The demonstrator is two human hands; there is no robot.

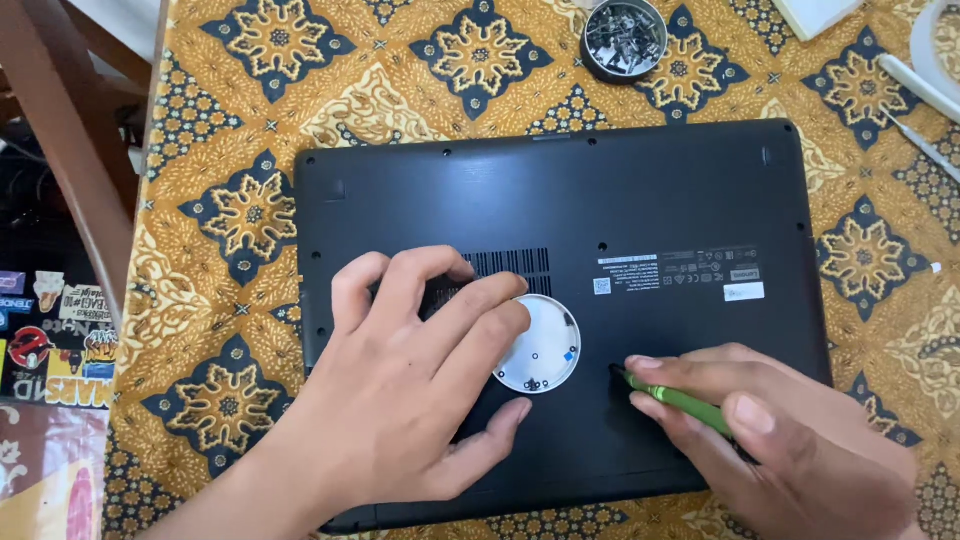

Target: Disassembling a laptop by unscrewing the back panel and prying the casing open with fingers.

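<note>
A black laptop [640, 200] lies upside down on a patterned yellow and blue tablecloth [230, 120]. My left hand [410, 390] rests flat on its underside, the fingers over the vent slots and touching a small round white dish [545, 345] that sits on the laptop. My right hand [790, 430] grips a green-handled screwdriver [680, 400]. Its dark tip touches the laptop's underside just right of the white dish.
A round metal tin [625, 38] holding several small metal parts stands at the table's far edge. White tools [915, 85] lie at the far right. A wooden chair frame [60, 150] and a stickered surface [50, 340] are to the left of the table.
</note>
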